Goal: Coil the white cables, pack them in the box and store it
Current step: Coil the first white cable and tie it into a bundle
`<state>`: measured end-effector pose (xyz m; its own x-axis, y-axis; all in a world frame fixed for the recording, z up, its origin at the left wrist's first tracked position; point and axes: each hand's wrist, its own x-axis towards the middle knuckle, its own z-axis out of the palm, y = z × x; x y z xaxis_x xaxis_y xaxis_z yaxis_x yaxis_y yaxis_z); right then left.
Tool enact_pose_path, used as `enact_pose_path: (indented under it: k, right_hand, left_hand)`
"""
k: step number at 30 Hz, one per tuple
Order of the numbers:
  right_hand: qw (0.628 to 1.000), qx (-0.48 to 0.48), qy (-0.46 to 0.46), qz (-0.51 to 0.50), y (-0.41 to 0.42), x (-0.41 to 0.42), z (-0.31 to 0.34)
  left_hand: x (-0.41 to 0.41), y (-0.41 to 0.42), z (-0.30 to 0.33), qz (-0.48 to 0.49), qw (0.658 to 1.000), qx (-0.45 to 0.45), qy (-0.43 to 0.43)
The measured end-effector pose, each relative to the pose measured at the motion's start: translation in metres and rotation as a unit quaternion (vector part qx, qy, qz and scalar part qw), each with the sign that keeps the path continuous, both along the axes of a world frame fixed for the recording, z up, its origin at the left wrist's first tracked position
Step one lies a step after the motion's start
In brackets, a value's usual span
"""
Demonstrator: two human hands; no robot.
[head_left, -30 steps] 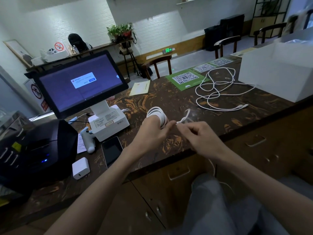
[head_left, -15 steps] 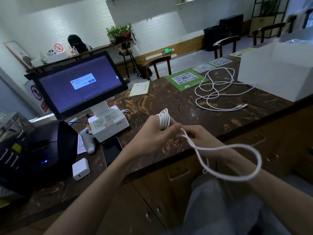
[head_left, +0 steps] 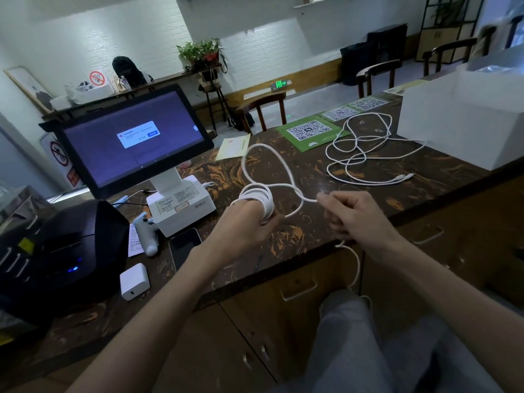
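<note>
My left hand [head_left: 243,225] holds a coil of white cable [head_left: 259,198] wound round its fingers above the marbled counter. A loose loop of the same cable [head_left: 256,154] arcs up and back behind the coil, then crosses to my right hand [head_left: 354,212], which pinches the strand; the tail hangs down past the counter edge to my lap. A second white cable [head_left: 360,154] lies uncoiled in loose loops on the counter at the right. The white box [head_left: 465,131] stands at the far right, just behind that cable.
A touchscreen terminal [head_left: 133,143] on a white base stands at left, with a black printer [head_left: 56,251], a white charger [head_left: 134,280], a phone [head_left: 184,246] and a handheld scanner nearby. Green QR-code placards [head_left: 310,133] lie behind the loose cable. Drawers sit under the counter.
The slack loop has swung from low at the right, near my lap, up and over behind the coil. My right hand moved rightward, away from the left.
</note>
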<state>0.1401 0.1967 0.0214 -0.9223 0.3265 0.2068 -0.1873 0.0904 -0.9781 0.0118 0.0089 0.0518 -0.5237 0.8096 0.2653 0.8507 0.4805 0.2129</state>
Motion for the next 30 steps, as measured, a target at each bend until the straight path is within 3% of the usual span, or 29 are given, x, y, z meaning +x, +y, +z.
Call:
enact_pose_path:
  k: [6,9,12,15,19,22,25,28,30]
  right_hand:
    - [0.96,0.272,-0.006,-0.065,0.009,-0.003,0.005]
    - [0.955,0.294,-0.022,-0.039,-0.001,-0.002,0.007]
    - [0.927,0.371,-0.052,-0.032,-0.009,-0.005,0.004]
    - [0.902,0.424,-0.078,0.001,-0.014,-0.004,0.002]
    - [0.888,0.453,-0.073,0.012,-0.015,0.0,0.006]
    - [0.908,0.416,-0.044,0.001,-0.015,0.0,0.016]
    - [0.949,0.307,-0.007,-0.069,-0.016,-0.005,0.021]
    - [0.949,0.289,0.011,-0.128,-0.015,-0.015,0.017]
    - [0.94,0.326,0.0,-0.105,-0.013,-0.019,0.013]
  left_hand:
    - [0.004,-0.003,-0.003,-0.035,0.991,-0.054,-0.12]
    - [0.017,0.0,-0.001,-0.067,0.972,0.01,-0.223]
    - [0.021,0.005,-0.005,-0.04,0.96,0.081,-0.264]
    - [0.018,0.007,-0.012,0.016,0.977,0.057,-0.205]
    - [0.021,0.009,-0.015,0.019,0.994,-0.066,-0.082]
    - [0.025,0.007,-0.012,-0.019,0.992,-0.116,-0.036]
    - [0.032,0.004,-0.012,-0.062,0.989,-0.133,0.031]
    - [0.039,0.005,-0.016,-0.127,0.982,-0.133,0.052]
    - [0.042,0.006,-0.011,-0.149,0.978,-0.144,0.037]
